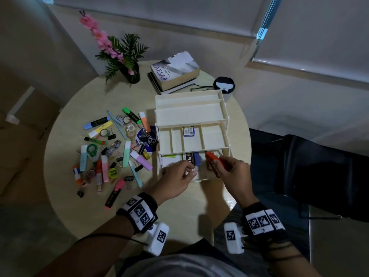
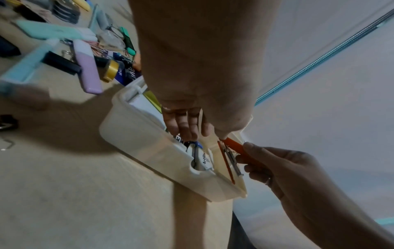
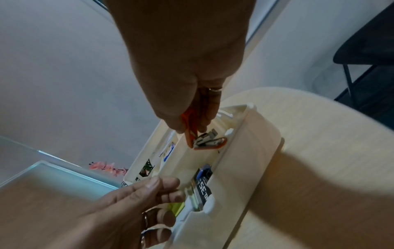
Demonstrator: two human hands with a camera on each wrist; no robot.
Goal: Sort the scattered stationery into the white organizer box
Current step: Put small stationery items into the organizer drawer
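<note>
The white organizer box stands on the round table with its bottom drawer pulled out toward me. My right hand grips an orange stapler and holds it tilted over the drawer's right compartment; the right wrist view shows the stapler inside the drawer walls. My left hand reaches into the drawer's middle, fingers loose over a black marker and a blue item, holding nothing. Several highlighters, clips and tape rolls lie scattered to the left of the box.
A small eraser box sits in the divided middle tier. Behind the organizer are stacked books, a vase of flowers, glasses and a black cup. A black chair stands right of the table.
</note>
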